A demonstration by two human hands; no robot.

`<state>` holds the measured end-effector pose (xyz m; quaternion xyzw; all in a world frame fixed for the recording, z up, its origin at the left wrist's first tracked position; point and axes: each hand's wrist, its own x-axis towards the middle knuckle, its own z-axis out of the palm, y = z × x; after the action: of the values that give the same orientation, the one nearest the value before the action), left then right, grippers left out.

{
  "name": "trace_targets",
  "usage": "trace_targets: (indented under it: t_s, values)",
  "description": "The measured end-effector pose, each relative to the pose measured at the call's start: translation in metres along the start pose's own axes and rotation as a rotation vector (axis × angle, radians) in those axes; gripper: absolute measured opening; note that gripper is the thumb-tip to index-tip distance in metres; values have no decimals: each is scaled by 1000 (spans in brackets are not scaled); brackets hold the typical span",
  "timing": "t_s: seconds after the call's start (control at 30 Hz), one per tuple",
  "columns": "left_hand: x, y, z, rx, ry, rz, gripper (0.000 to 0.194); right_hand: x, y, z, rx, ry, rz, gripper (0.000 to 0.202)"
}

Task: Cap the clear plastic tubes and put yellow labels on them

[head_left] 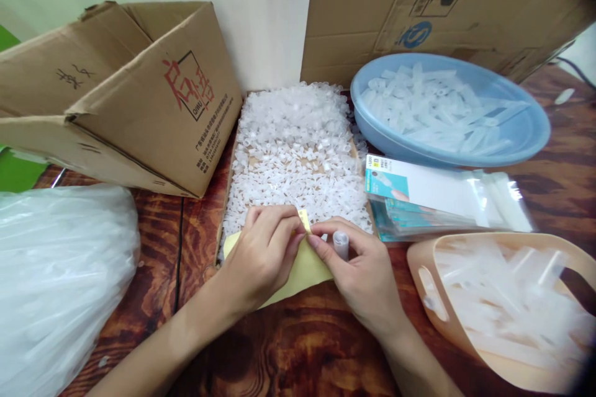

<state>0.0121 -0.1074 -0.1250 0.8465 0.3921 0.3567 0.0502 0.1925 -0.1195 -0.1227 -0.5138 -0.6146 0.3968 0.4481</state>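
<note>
A yellow sheet (305,270), which looks like label backing paper, spans the gap between my hands over the front of a shallow cardboard tray (223,229). My left hand (267,248) is closed, its fingertips pinching the sheet near its top edge. The thumb and a finger of my right hand (365,270) meet at a small printed strip (303,220) there. A short clear plastic tube (341,244) stands upright in the curled fingers of that same hand. Small translucent plastic pieces (298,180) fill the tray, heaped higher at the back.
An open cardboard box (153,105) stands at left, behind a white plastic bag (60,279). On the right are a blue basin (363,118) of translucent pieces, printed plastic packets (433,198) and a beige basket (421,254) of clear tubes. A large carton (358,12) stands behind.
</note>
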Motion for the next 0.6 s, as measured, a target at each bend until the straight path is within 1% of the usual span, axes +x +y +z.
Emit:
trace_targets:
  t_s: [0.13,0.27,0.37,0.47,0.53,0.6]
  values:
    - [-1,-1,-1,-60,-37,-72,12,0,-1,-1,22,3,48,7]
    - [-3,-2,-2,-194,-105,-172,10,0,-2,-2,49,-14,97,9]
    - [-3,-2,-4,-307,-127,-237,9,0,1,-3,20,-25,88,10]
    - [-1,0,-9,-412,-128,-296,6,2,7,-4,-123,8,-31,10]
    - [2,2,-13,-489,-148,-319,5,3,11,-5,-243,55,-156,16]
    - [4,5,-17,-574,-180,-333,4,3,14,-7,-308,52,-259,25]
